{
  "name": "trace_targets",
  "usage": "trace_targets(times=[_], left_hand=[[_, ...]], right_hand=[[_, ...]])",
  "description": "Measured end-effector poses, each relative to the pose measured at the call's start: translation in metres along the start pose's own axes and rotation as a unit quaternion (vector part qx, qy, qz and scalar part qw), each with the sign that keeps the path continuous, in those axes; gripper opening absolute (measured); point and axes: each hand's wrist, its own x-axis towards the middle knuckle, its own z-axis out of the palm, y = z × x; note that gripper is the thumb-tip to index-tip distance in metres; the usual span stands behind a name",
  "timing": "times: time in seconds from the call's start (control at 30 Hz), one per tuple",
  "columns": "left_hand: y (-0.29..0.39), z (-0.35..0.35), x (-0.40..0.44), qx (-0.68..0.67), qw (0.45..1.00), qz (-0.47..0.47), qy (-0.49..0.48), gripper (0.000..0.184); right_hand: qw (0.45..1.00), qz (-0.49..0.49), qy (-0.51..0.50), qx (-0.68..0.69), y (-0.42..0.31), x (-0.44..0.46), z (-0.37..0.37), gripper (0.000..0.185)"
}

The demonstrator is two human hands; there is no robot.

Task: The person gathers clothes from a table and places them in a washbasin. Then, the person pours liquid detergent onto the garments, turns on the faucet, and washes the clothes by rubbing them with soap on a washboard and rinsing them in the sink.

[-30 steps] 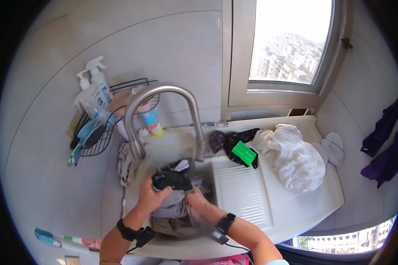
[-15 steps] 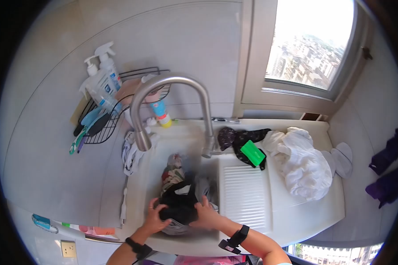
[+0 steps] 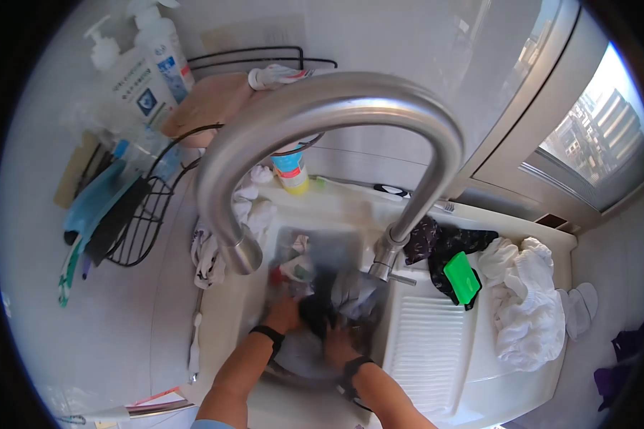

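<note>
Inside the white sink basin (image 3: 229,322), a black cloth garment (image 3: 315,311) lies bunched among wet laundry. My left hand (image 3: 285,314) has its closed fingers in the left side of this black cloth, with the fingertips hidden. On the other side, my right hand (image 3: 340,347) is closed on the cloth's lower right edge, a little blurred. A grey cloth (image 3: 354,293) sits just beyond my right hand. Patterned fabric (image 3: 297,268) lies farther back, and pale cloth (image 3: 300,354) spreads between my wrists.
A metal faucet (image 3: 336,107) arches over the basin. To the right are a ribbed washboard (image 3: 426,343), dark clothes (image 3: 426,239), a green soap bar or box (image 3: 463,277) and white clothing (image 3: 526,307). A wire rack (image 3: 147,229) with bottles and brushes hangs at left.
My head view has moved closer and shifted, so the faucet looks larger. Both hands have pushed deeper into the basin with the black cloth, and their fingers are now less visible.
</note>
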Motion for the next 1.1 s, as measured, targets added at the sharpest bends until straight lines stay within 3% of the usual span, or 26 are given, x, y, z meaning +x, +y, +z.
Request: trace_targets(times=[0.07, 0.17, 0.27, 0.33, 0.37, 0.4, 0.53, 0.57, 0.63, 0.7, 0.73, 0.77, 0.87, 0.93, 0.97, 1.1], left_hand=[[-0.004, -0.008, 0.028, 0.009, 0.995, 0.009, -0.099, 0.08], [0.002, -0.027, 0.046, 0.132, 0.982, 0.027, -0.135, 0.064], [0.014, -0.058, 0.056, 0.164, 0.975, 0.017, -0.148, 0.063], [0.009, -0.071, 0.071, 0.155, 0.951, 0.086, -0.253, 0.071], [0.017, -0.077, 0.074, 0.11, 0.968, 0.072, -0.214, 0.072], [0.026, -0.089, 0.076, 0.065, 0.981, 0.057, -0.172, 0.072], [0.061, -0.087, 0.079, -0.005, 0.997, 0.059, -0.048, 0.078], [0.069, -0.085, 0.072, 0.078, 0.985, 0.151, 0.032, 0.08], [0.043, -0.04, 0.109, 0.112, 0.967, 0.154, -0.17, 0.077], [0.067, -0.052, 0.105, 0.162, 0.95, 0.115, -0.24, 0.066], [0.074, -0.051, 0.107, 0.19, 0.944, 0.139, -0.23, 0.061], [0.079, -0.049, 0.109, 0.217, 0.938, 0.161, -0.217, 0.056], [0.089, -0.053, 0.114, 0.227, 0.94, 0.198, -0.161, 0.043], [0.068, -0.03, 0.128, 0.188, 0.946, 0.238, -0.119, 0.043], [0.057, -0.018, 0.106, 0.088, 0.978, 0.184, -0.05, 0.043], [0.054, -0.029, 0.069, 0.061, 0.977, 0.204, -0.029, 0.041]], right_hand=[[0.958, 0.092, 0.035, 0.27, 0.007, 0.02, 0.011, 0.051], [0.972, 0.072, 0.01, 0.222, 0.01, 0.047, 0.042, 0.045], [0.957, 0.089, -0.03, 0.275, 0.012, 0.048, 0.027, 0.039], [0.981, -0.008, -0.06, 0.186, 0.02, 0.065, 0.081, 0.039], [0.985, -0.051, -0.078, 0.143, 0.025, 0.067, 0.103, 0.039], [0.98, -0.027, -0.08, 0.177, 0.031, 0.059, 0.083, 0.041], [0.95, 0.059, -0.086, 0.295, 0.045, -0.026, -0.108, 0.048], [0.941, 0.083, -0.083, 0.316, 0.057, -0.045, -0.13, 0.05], [0.925, 0.158, 0.139, 0.316, 0.086, -0.082, -0.137, 0.052], [0.896, 0.216, 0.327, 0.21, 0.136, -0.107, -0.151, 0.06], [0.87, 0.243, 0.399, 0.158, 0.161, -0.115, -0.157, 0.071], [0.864, 0.294, 0.396, 0.099, 0.181, -0.121, -0.161, 0.091], [0.871, 0.351, 0.339, 0.062, 0.228, -0.125, -0.161, 0.104], [0.895, 0.322, 0.291, 0.101, 0.246, -0.121, -0.156, 0.104], [0.905, 0.307, 0.267, 0.122, 0.253, -0.119, -0.154, 0.104], [0.913, 0.278, 0.283, 0.094, 0.265, -0.108, -0.154, 0.087]])
